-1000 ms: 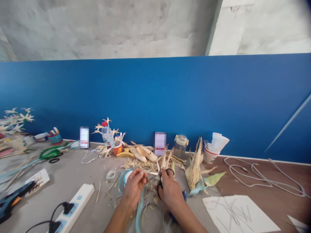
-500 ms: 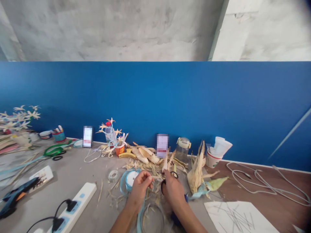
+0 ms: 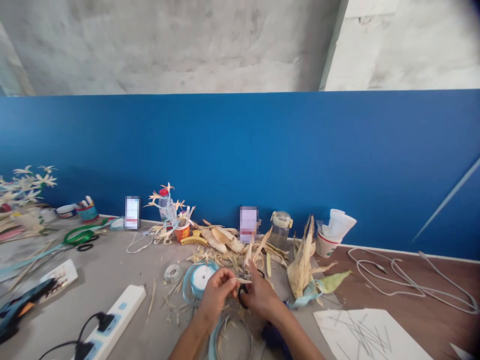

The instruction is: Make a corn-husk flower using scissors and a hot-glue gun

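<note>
My left hand (image 3: 213,302) is closed in a pinch on a thin pale strip of corn husk (image 3: 243,281), which points right. In my right hand (image 3: 262,299) are black-handled scissors (image 3: 242,296), fingers through the loops. Their blades are close to the strip, partly hidden by my fingers; whether they touch it I cannot tell. Just behind my left hand lies a spool of light blue ribbon (image 3: 197,286). Dried husks (image 3: 221,239) and trimmings are piled beyond both hands. A wire ring (image 3: 250,345) rests below, between my forearms.
A husk bundle (image 3: 299,272) and a lidded jar (image 3: 280,230) stand right of the pile. Paper with thin wires (image 3: 362,332) lies front right. At left are a power strip (image 3: 119,312), a glue gun (image 3: 26,302) and a tape roll (image 3: 172,273). A blue partition (image 3: 210,145) borders the back.
My right hand and the scissors have come closer to my left hand, around the husk strip. The blades showed apart a second ago. The whole view has shifted slightly.
</note>
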`<state>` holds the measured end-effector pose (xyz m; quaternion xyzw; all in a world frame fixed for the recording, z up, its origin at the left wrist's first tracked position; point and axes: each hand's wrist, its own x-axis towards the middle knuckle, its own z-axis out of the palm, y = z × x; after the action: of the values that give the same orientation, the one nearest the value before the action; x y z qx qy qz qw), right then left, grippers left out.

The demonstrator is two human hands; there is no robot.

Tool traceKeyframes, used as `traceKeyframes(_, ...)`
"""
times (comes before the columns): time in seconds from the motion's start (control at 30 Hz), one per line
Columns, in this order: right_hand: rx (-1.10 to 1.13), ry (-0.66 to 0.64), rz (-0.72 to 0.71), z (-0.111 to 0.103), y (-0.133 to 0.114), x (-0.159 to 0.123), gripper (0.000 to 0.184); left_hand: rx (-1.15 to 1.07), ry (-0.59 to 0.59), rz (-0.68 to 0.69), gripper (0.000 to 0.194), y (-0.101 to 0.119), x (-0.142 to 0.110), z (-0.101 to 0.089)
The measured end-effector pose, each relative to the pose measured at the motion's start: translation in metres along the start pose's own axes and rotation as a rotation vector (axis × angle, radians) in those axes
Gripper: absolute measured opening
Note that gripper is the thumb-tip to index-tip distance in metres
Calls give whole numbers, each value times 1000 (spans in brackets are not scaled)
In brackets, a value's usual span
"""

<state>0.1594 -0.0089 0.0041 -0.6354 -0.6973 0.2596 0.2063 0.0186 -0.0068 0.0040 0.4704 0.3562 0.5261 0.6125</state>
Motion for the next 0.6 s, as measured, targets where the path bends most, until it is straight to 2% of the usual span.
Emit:
traceKeyframes(0.1,-184,95,8,-4,-3,-2,68,27,1,-1,24,1,-1,1)
traceKeyframes(0.17,-133,89,24,-4,-3,-1,66,36,-7,-2,24,0,-1,1)
traceKeyframes(0.27,118,44,-7,-2,-1,3,60,19,-3,-14,24,-1,-1,0)
traceKeyframes(0.43,583,76,-123,0,-5,4,35,-85,96,-30,25,1,0,-3)
traceKeyframes(0.53,847,51,-128,3,-14,1,28,-167,119,-14,24,1,2,-4)
traceKeyframes(0.6,950,84,-121,6,-20,0,25,-210,114,-13,23,-1,3,-4)
